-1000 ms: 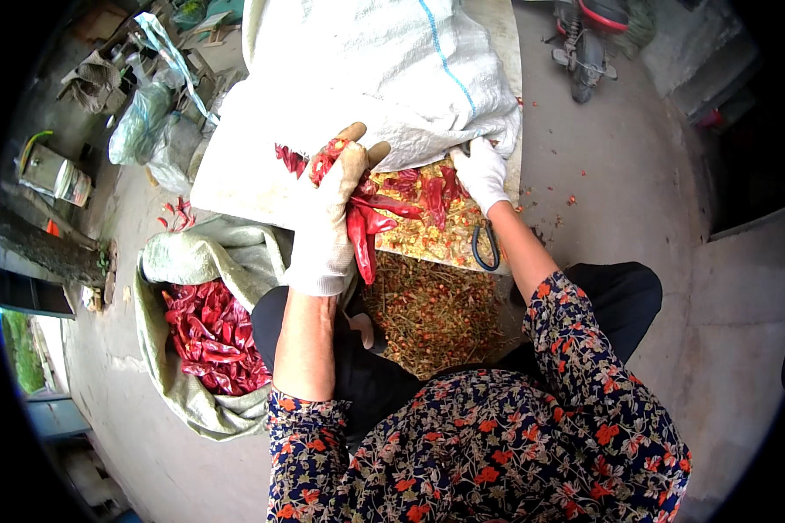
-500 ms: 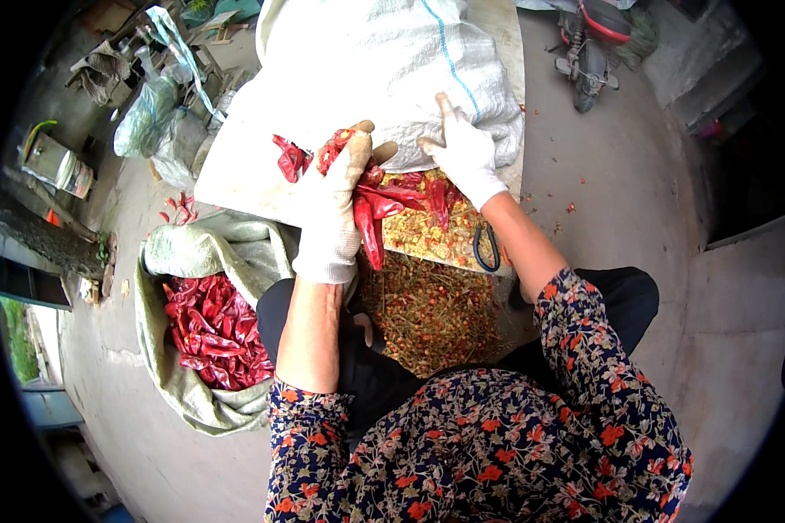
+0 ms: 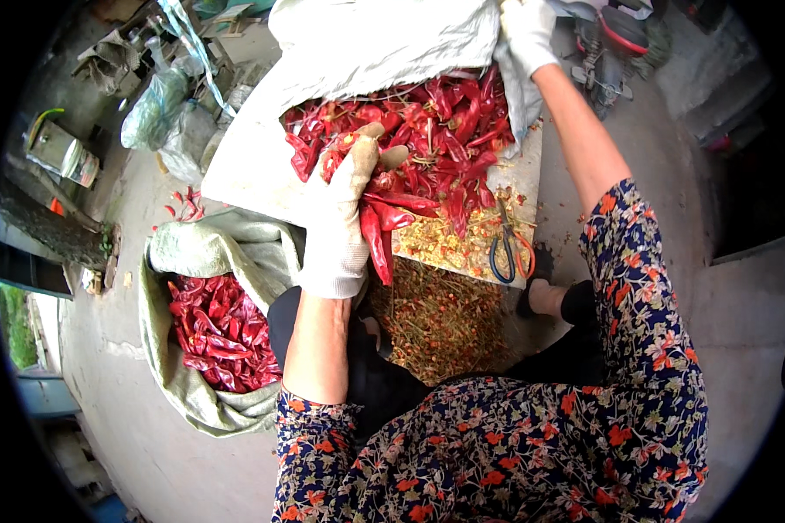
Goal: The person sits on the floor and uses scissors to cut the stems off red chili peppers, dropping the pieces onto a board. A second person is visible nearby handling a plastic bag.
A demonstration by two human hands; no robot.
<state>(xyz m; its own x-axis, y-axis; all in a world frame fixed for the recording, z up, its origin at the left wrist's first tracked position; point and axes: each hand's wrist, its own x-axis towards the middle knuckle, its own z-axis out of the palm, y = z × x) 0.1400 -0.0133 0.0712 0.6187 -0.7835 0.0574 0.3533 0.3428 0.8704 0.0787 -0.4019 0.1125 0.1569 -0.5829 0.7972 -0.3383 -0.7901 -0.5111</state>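
My gloved left hand (image 3: 344,196) is closed around several dried red chilies (image 3: 377,240), whose tips stick out below and beside the fingers. Up at the far right, my gloved right hand (image 3: 528,33) grips the edge of a white woven sack (image 3: 384,44) and holds it raised. Under the lifted sack spreads a heap of dried chilies (image 3: 449,131) on a pale board (image 3: 251,179). Dark- and orange-handled scissors (image 3: 504,248) lie at the board's near right corner, on yellow seeds. Part of my right fingers is cut off by the top of the view.
A greenish sack (image 3: 179,253) with chilies (image 3: 220,336) stands left of my legs. Stems and scraps (image 3: 449,318) cover the ground between my feet. Plastic bags (image 3: 157,109) and a bucket (image 3: 74,161) stand far left; a motorbike wheel (image 3: 604,83) is far right.
My right hand has moved up and away, pulling back the white sack and uncovering the chili heap. The left hand still holds its chilies. More of the scissors now shows.
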